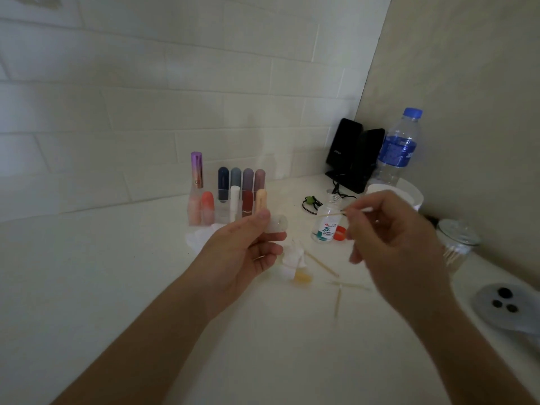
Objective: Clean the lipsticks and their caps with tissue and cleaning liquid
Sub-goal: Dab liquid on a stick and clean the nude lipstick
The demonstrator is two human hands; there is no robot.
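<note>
My left hand [245, 247] holds a translucent lipstick cap [277, 225], its open end pointing right. My right hand [391, 229] pinches a cotton swab [358, 211] level, just above the open cleaning-liquid bottle [327, 222]. The bottle's orange lid [340, 232] lies beside it. A clear organiser [225, 200] behind my left hand stands full of several lipsticks in pink, coral, white, dark red, beige and muted blues and purples. A crumpled tissue [295, 260] lies on the counter between my hands, with a small yellow piece [302, 278] by it.
Used swabs [339, 296] lie on the white counter [117, 287]. A glass jar of swabs [455, 244] stands at the right, a sink drain [505, 302] below it. A water bottle [399, 147], a white cup [409, 194] and black speakers [353, 156] fill the far corner.
</note>
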